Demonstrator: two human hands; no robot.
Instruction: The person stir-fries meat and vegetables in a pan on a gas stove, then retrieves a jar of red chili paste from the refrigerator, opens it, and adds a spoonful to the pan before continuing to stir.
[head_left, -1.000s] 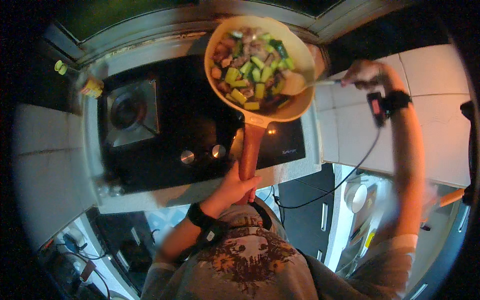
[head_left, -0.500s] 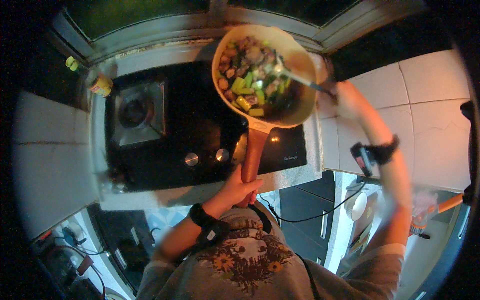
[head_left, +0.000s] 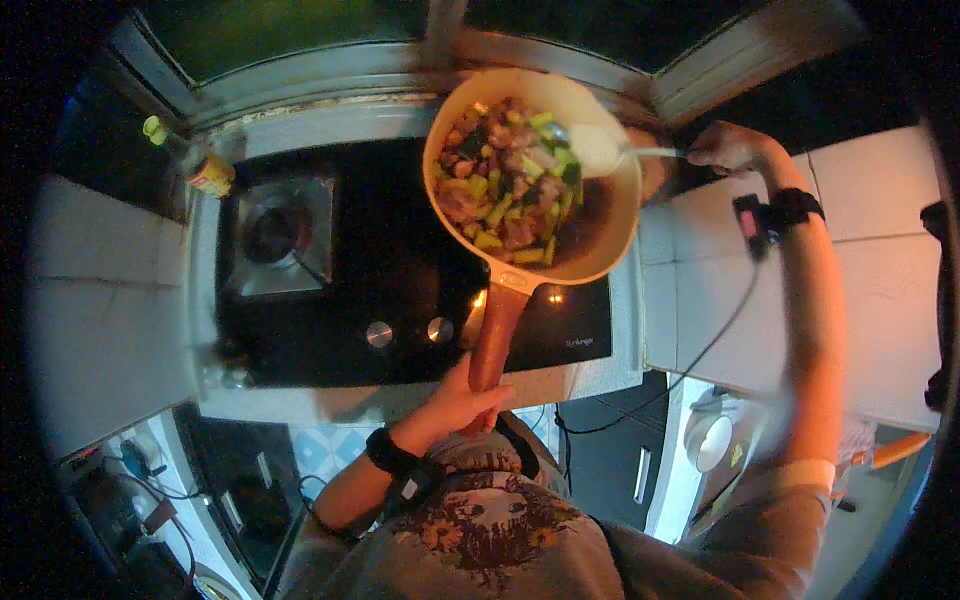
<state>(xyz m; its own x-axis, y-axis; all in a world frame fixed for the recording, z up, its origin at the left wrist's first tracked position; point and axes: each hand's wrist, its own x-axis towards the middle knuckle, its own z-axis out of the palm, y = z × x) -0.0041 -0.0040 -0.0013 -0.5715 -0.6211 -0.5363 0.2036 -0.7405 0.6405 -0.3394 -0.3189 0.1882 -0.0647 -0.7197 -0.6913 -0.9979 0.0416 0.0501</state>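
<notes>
My left hand [head_left: 458, 402] is wrapped round the brown handle of a cream-coloured deep frying pan [head_left: 607, 255]. The pan is over the right side of the cooktop, its handle pointing toward me. Inside lies a mix of browned meat pieces and green vegetable chunks [head_left: 515, 190], heaped mostly to the left and middle. My right hand [head_left: 732, 150], beyond the pan's right rim, is closed on the handle end of a spatula [head_left: 598, 150]. Its pale, motion-blurred head is inside the pan at the upper right, beside the food.
The black glass cooktop [head_left: 370, 250] has a second burner [head_left: 275, 235] at left and two round knobs near its front edge. A bottle with a yellow label [head_left: 212, 175] stands at the back left. Window frames border the far side; a tiled wall [head_left: 740, 260] is to the right.
My right hand has moved right and farther away, taking the spatula from the food toward the right rim. The food has shifted and mixed. The pan sits slightly lower in view.
</notes>
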